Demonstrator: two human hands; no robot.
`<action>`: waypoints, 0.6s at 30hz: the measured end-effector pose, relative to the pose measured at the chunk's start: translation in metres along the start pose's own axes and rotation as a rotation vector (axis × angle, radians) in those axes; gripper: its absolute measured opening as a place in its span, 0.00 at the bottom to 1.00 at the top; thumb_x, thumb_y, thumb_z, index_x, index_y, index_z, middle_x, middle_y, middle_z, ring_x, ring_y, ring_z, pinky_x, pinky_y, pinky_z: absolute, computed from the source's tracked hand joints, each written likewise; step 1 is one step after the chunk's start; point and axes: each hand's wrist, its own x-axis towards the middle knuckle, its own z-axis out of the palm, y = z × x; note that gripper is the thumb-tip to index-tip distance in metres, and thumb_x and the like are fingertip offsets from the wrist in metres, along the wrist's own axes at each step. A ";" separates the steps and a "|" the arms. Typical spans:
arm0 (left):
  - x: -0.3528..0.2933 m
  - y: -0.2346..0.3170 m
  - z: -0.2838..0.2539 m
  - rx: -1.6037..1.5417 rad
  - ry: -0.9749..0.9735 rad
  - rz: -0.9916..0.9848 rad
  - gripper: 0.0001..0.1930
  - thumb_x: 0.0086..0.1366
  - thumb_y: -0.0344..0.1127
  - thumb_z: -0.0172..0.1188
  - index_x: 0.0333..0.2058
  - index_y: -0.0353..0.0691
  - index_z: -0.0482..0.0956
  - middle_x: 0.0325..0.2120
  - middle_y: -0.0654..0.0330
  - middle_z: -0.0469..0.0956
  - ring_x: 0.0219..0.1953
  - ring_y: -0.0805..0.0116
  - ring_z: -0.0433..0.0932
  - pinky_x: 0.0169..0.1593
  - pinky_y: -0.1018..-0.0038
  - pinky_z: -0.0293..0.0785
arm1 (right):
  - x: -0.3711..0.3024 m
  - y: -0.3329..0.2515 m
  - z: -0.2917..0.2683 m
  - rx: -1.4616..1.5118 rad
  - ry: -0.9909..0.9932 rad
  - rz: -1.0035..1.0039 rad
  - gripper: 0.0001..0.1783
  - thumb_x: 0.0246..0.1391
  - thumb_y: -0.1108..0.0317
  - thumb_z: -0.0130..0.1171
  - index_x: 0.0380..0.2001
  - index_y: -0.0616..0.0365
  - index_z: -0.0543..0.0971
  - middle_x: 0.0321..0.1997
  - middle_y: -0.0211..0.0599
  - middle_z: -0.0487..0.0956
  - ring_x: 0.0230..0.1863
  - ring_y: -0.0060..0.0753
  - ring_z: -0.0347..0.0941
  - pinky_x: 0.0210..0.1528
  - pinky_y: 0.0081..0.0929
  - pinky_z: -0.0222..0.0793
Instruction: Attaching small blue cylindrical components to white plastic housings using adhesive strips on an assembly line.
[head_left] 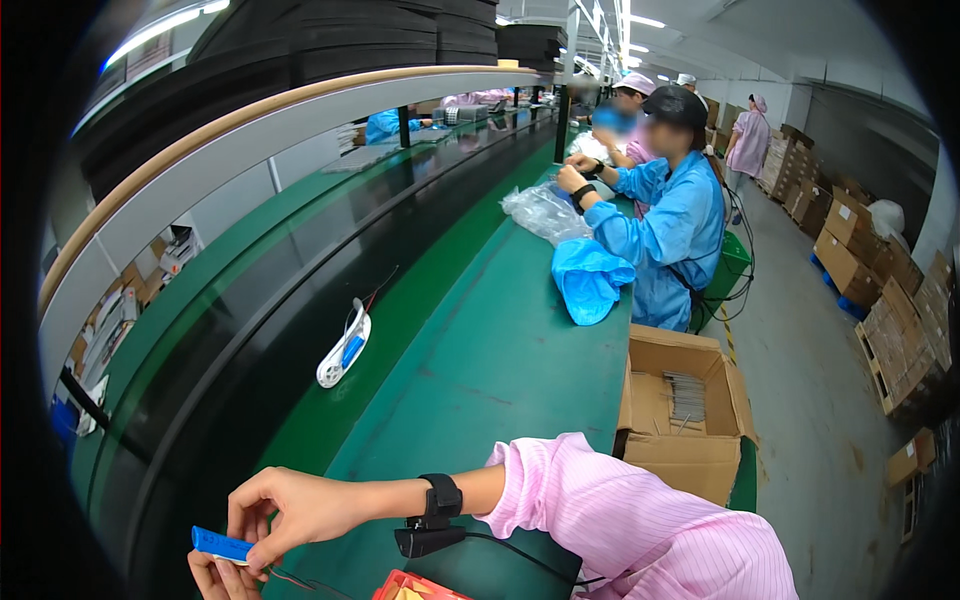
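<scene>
Holding a smooth, plastic-looking blue cylinder point(217, 543), pinched from above by the right hand point(295, 512), cradled beneath by the left hand point(222, 580); best gripped lightly, keeping thin red and dark wires point(290, 577) below the right hand slack.

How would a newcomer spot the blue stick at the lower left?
Start at the long green table and go to the picture's lower left. There, past a black strap, the right hand holds a short blue stick, with fingers of the left hand just below. A similar blue piece lies in a white shell farther up; only this one is held.
</scene>
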 end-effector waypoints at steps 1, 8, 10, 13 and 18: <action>0.000 0.000 0.000 -0.047 -0.014 -0.020 0.10 0.72 0.35 0.54 0.45 0.34 0.71 0.37 0.57 0.76 0.37 0.71 0.75 0.43 0.75 0.72 | -0.001 0.000 0.000 0.054 -0.014 0.019 0.15 0.49 0.70 0.70 0.35 0.67 0.77 0.33 0.38 0.81 0.32 0.24 0.79 0.34 0.20 0.76; 0.006 -0.002 -0.002 -0.138 -0.059 -0.028 0.11 0.72 0.35 0.52 0.46 0.34 0.72 0.38 0.56 0.77 0.38 0.68 0.75 0.46 0.72 0.72 | -0.006 -0.010 -0.014 0.327 0.006 0.159 0.17 0.58 0.70 0.63 0.45 0.70 0.73 0.38 0.45 0.81 0.34 0.31 0.82 0.37 0.25 0.82; 0.003 0.003 -0.010 0.009 -0.020 0.023 0.07 0.70 0.32 0.51 0.40 0.34 0.73 0.33 0.59 0.75 0.34 0.72 0.73 0.39 0.77 0.70 | -0.003 -0.021 -0.021 0.341 0.080 0.118 0.16 0.58 0.70 0.62 0.45 0.67 0.74 0.38 0.45 0.81 0.35 0.32 0.82 0.40 0.27 0.81; 0.000 0.011 -0.021 0.226 -0.277 -0.193 0.04 0.63 0.26 0.56 0.36 0.32 0.77 0.33 0.60 0.79 0.35 0.75 0.76 0.40 0.78 0.72 | 0.005 -0.024 -0.044 0.230 0.249 0.007 0.13 0.55 0.70 0.65 0.41 0.65 0.76 0.38 0.44 0.80 0.38 0.37 0.80 0.42 0.34 0.80; -0.001 -0.015 -0.021 0.544 -1.095 -0.085 0.15 0.67 0.38 0.53 0.50 0.43 0.77 0.39 0.50 0.82 0.42 0.47 0.79 0.44 0.59 0.75 | -0.004 -0.032 -0.094 0.180 0.363 -0.082 0.15 0.61 0.65 0.58 0.47 0.64 0.75 0.45 0.48 0.80 0.45 0.36 0.79 0.53 0.31 0.74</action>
